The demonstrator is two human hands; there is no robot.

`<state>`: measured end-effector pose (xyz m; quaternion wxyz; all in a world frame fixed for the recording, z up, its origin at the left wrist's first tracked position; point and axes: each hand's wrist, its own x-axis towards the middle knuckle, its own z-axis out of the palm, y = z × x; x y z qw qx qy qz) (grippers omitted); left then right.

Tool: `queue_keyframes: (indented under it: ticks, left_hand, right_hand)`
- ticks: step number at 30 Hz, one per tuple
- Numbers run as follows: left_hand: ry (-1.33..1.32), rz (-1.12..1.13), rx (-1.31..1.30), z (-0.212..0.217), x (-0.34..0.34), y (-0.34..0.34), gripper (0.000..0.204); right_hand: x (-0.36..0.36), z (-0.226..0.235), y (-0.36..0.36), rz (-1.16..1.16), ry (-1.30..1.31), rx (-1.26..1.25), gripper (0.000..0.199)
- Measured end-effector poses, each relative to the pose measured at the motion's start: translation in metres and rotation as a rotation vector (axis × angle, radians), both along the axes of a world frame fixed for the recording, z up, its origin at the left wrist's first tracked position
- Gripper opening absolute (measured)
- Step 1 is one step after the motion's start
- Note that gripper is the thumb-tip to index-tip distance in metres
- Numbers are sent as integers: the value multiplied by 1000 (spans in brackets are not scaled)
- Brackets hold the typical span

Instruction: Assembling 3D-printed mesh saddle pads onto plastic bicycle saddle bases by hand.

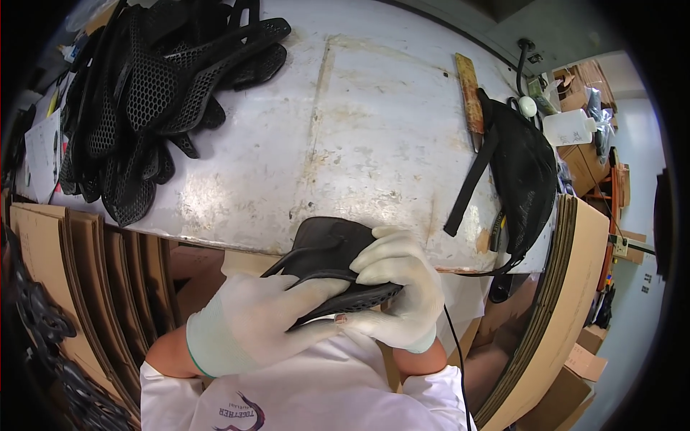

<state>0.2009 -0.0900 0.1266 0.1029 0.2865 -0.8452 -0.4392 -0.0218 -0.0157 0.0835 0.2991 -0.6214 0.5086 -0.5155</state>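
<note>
Close to my chest, by the near edge of the table, I hold a black curved piece [332, 248] that looks like a bicycle saddle cover. It has a smooth dark surface and a rim with small holes. My left hand [262, 320], in a white glove, is closed on its left and lower side. My right hand [402, 284], gloved too, grips the right side, with fingers bent over the top and the thumb below. The two thumbs lie near each other under the rim. The underside of the piece is mostly hidden by my hands.
A heap of black honeycomb-mesh saddle-shaped pieces [151, 93] lies at the far left of the white table [374, 144]. On the right are a stained yellowish bar [468, 93], a black bag with a strap [525, 176] and a white bottle [568, 128]. Cardboard sheets [557, 309] stand beside me.
</note>
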Motion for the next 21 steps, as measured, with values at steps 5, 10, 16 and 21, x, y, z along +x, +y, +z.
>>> queue_keyframes:
  ticks: [5, 10, 16, 21]
  left_hand:
    - [-17, 11, -34, 3, -4, 6, 44]
    - [14, 30, -60, 0, -6, 9, 45]
    - [5, 44, -48, 3, -7, 10, 46]
    - [37, 16, -22, 2, -3, 6, 44]
  right_hand:
    - [-1, 0, 4, 2, -101, 18, 36]
    - [6, 4, 3, -76, -40, -6, 31]
    - [14, 1, 3, -151, -24, -41, 34]
    - [-4, 6, -1, 21, -9, -44, 48]
